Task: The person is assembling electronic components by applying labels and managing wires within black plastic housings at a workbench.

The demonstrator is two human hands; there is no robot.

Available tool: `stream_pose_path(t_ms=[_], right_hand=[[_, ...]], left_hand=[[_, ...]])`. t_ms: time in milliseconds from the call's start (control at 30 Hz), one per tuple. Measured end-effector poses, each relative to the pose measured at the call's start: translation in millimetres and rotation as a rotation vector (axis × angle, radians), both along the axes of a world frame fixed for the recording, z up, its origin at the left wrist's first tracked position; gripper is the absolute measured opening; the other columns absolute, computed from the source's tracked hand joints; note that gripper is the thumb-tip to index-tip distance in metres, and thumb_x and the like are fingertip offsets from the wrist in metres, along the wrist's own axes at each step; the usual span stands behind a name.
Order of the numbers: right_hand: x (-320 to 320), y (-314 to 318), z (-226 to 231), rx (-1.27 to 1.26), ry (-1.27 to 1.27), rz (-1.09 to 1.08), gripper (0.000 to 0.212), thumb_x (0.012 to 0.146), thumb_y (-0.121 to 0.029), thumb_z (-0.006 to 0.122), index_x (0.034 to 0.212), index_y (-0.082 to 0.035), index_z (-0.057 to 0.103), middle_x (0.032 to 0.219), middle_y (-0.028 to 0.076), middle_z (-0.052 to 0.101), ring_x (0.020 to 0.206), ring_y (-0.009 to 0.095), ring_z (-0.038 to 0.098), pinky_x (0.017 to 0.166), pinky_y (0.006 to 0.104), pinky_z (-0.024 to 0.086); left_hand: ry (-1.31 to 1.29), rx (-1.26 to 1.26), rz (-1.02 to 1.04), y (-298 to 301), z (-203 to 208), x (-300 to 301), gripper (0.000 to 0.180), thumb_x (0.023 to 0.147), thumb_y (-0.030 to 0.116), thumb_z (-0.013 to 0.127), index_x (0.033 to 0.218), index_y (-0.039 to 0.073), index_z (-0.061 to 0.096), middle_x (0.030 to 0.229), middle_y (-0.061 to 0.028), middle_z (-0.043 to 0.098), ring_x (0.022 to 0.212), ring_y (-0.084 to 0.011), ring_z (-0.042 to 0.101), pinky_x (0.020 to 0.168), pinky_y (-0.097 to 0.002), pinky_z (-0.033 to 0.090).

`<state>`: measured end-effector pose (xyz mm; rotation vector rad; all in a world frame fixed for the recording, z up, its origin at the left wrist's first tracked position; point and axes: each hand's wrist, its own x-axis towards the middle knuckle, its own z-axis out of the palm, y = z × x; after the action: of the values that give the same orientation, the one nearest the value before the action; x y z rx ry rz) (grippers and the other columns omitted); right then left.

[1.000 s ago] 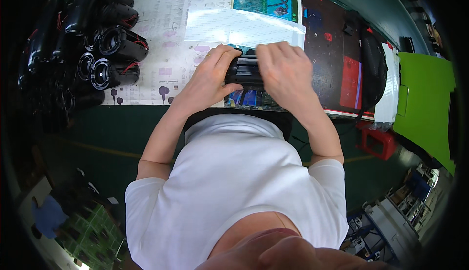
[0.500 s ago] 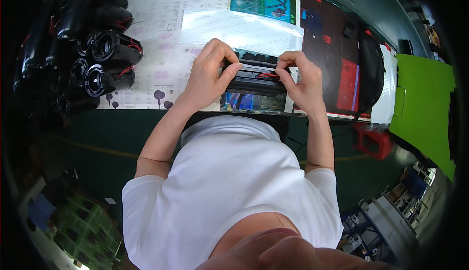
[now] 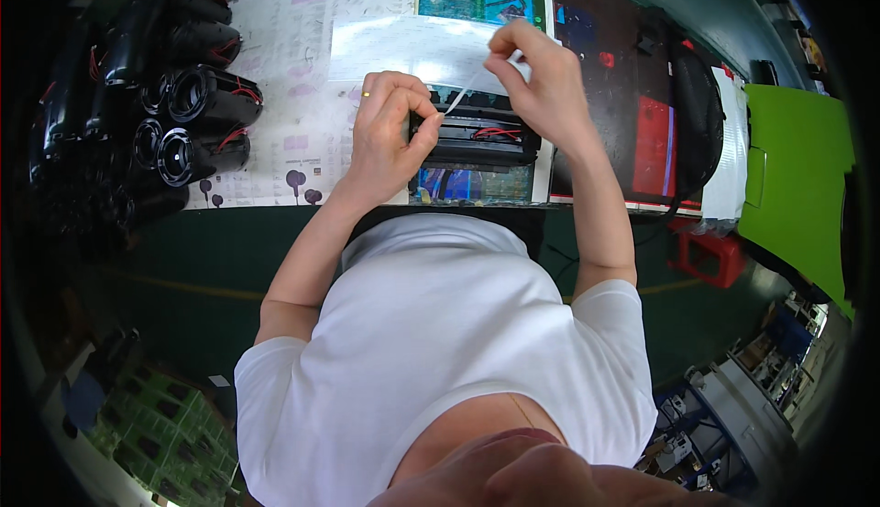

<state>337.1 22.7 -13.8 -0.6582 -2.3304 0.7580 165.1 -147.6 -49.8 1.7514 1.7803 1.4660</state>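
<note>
A long black plastic housing (image 3: 480, 151) with a lengthwise groove lies on the table in front of me, red wires (image 3: 498, 132) bundled on its right part. A thin white strip (image 3: 461, 96) slants up from its left end. My left hand (image 3: 392, 131) is closed in a pinch at that end, and the strip's lower end meets its fingertips. Above the housing's far side my raised right hand (image 3: 541, 76) pinches the strip's upper end between thumb and fingers. The housing's left tip is hidden behind my left hand.
Several black cylindrical housings (image 3: 197, 154) with red wires crowd the table's left side. A glossy white sheet (image 3: 385, 49) lies beyond the work. To the right are a dark board with red patches (image 3: 653, 140), a black cable-like bundle (image 3: 692, 131) and a green surface (image 3: 793, 186). A red stool (image 3: 715, 258) stands below.
My right hand has left the housing's right end and moved up and away, drawing the white strip upward. My left hand has stayed at the left end.
</note>
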Motion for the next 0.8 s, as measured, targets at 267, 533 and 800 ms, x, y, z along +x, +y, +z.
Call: stream_pose_path(t_ms=[267,533,800], right_hand=[[59,-79,21,-0.354,-0.088,-0.105,0.016,0.091,0.003,0.076,0.101,-0.003,0.064,0.083,0.011,0.069,0.067,0.028,0.069,0.062,0.0347,0.053],[58,-88,6,-0.111,-0.079,-0.124,0.019,0.089,0.005,0.077,0.1,-0.003,0.064,0.087,0.013,0.068,0.071,0.032,0.071,0.062,0.0397,0.055],[56,-95,-1,0.128,-0.096,-0.11,0.017,0.088,0.005,0.076,0.101,-0.004,0.068,0.091,0.01,0.069,0.072,0.029,0.07,0.061,0.0393,0.055]], left_hand=[[-0.046,-0.148,0.014,-29,15,13,0.015,0.088,0.003,0.078,0.093,0.005,0.063,0.12,-0.0156,0.055,0.112,-0.0332,0.05,0.096,-0.0446,0.043],[0.007,-0.216,0.054,-30,18,20,0.016,0.086,0.002,0.078,0.091,0.003,0.062,0.12,-0.017,0.051,0.111,-0.0338,0.047,0.094,-0.0456,0.042],[0.11,-0.171,0.065,-31,13,22,0.021,0.085,0.0,0.08,0.096,0.002,0.062,0.12,-0.0181,0.054,0.112,-0.0365,0.052,0.094,-0.0476,0.046]])
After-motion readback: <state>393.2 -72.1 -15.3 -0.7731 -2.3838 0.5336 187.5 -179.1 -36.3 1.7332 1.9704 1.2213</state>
